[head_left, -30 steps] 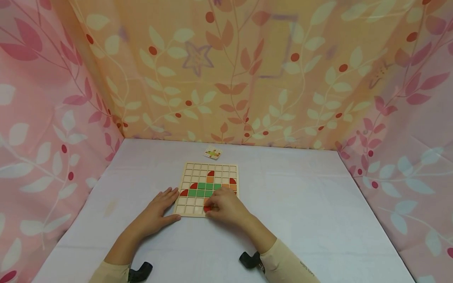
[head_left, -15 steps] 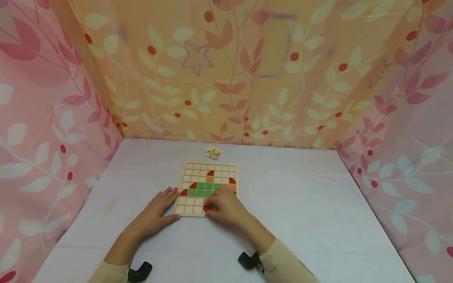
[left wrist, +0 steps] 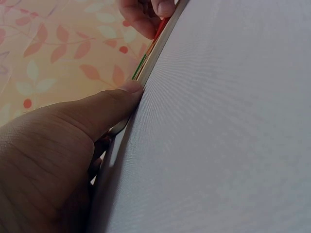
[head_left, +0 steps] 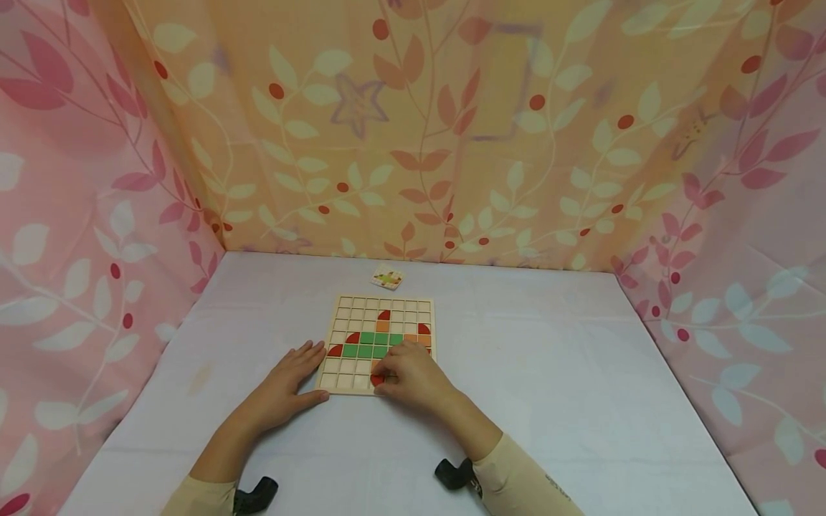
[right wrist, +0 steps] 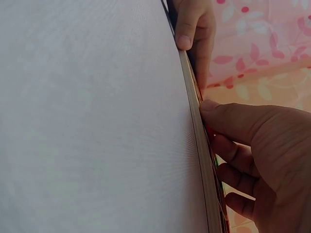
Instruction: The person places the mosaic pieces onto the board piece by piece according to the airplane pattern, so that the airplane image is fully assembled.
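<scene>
A square wooden grid board [head_left: 345, 315] lies on the white table in the head view. Green square tiles [head_left: 365, 352], orange tiles [head_left: 383, 327] and red quarter-round tiles [head_left: 353, 338] sit in its cells. My left hand [head_left: 284, 390] rests by the board's left edge with fingers extended, its thumb at the near left corner. Over the lower right of the board, my right hand [head_left: 416, 376] pinches a red quarter-round tile [head_left: 377, 380] in the bottom row between thumb and fingertips. That hand hides several cells. In the right wrist view its thumb [right wrist: 228, 114] lies at the board's edge [right wrist: 199, 145].
Behind the board lies a small patterned card [head_left: 387, 278]. The white tablecloth [head_left: 548, 358] spreads around, with floral curtains [head_left: 419, 143] at the back and both sides. Black wrist-worn devices [head_left: 454, 474] show below the forearms.
</scene>
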The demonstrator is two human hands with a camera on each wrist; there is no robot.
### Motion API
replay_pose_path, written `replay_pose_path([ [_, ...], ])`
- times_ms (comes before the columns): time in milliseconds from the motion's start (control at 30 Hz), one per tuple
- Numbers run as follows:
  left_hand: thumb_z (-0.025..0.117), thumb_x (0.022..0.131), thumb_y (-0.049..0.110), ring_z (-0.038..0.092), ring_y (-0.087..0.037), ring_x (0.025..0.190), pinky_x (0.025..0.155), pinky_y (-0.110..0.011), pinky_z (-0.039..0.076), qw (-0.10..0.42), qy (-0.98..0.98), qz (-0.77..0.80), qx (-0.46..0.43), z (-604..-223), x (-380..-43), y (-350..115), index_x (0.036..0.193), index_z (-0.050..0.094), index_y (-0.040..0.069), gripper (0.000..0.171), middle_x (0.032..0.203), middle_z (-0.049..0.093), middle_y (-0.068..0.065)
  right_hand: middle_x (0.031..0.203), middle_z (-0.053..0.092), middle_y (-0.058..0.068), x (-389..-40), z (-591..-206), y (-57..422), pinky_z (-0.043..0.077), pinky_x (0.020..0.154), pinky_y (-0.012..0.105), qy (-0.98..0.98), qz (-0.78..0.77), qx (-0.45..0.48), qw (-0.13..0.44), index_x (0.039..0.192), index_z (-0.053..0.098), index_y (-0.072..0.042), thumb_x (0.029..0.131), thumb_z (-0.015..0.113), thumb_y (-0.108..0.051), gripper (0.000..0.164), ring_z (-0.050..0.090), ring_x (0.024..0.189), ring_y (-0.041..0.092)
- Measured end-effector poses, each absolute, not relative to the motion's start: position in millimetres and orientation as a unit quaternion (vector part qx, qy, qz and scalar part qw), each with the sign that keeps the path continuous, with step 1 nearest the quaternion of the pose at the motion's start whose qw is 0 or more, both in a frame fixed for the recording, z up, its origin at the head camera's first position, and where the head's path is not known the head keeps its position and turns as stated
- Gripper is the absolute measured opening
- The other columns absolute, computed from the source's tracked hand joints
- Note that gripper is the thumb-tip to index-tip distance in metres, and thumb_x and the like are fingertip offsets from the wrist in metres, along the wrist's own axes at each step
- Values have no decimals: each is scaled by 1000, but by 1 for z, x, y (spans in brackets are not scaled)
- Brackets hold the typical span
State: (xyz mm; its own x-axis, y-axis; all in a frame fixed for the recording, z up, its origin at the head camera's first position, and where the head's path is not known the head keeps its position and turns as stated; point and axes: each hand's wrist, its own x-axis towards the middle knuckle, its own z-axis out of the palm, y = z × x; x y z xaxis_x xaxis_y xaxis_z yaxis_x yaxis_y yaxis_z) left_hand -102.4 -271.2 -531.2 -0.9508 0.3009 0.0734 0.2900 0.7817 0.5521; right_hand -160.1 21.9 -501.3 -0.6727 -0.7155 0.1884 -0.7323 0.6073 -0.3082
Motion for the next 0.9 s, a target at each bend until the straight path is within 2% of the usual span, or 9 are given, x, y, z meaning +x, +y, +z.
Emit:
replay_pose_path([
  [167,78,89,45,21,-35,156,126,-57,16,3,942,293,162,-531,-103,-271,157,40,6,87,167,33,-7,88,68,-16,-160,-500,22,46,90,30,-898,185,400,18,98,80,-28,82,85,-34,18,55,94,7],
  [333,78,89,46,21,-35,157,126,-58,16,4,942,295,163,-531,-103,-271,157,40,7,87,167,32,-6,88,67,-17,-161,-501,23,45,90,30,-896,187,402,19,98,80,-28,82,84,-34,17,55,94,7],
  [500,79,88,45,21,-34,157,128,-52,14,11,943,293,160,-530,-104,-271,158,40,7,88,167,32,-5,87,66,-18,-161,-499,22,45,90,29,-897,187,401,18,98,80,-28,82,85,-36,18,54,93,7],
  [700,79,88,43,21,-35,157,126,-57,17,11,942,294,160,-531,-103,-271,157,40,6,87,167,33,-7,86,68,-16,-161,-495,23,44,91,29,-889,194,413,31,98,81,-24,80,87,-35,22,55,89,5],
  [900,79,89,45,20,-33,157,129,-50,14,16,942,296,156,-531,-102,-271,157,40,8,87,167,32,-5,93,73,-14,-162,-491,25,45,92,29,-891,195,409,37,103,82,-23,83,84,-36,24,58,94,7],
])
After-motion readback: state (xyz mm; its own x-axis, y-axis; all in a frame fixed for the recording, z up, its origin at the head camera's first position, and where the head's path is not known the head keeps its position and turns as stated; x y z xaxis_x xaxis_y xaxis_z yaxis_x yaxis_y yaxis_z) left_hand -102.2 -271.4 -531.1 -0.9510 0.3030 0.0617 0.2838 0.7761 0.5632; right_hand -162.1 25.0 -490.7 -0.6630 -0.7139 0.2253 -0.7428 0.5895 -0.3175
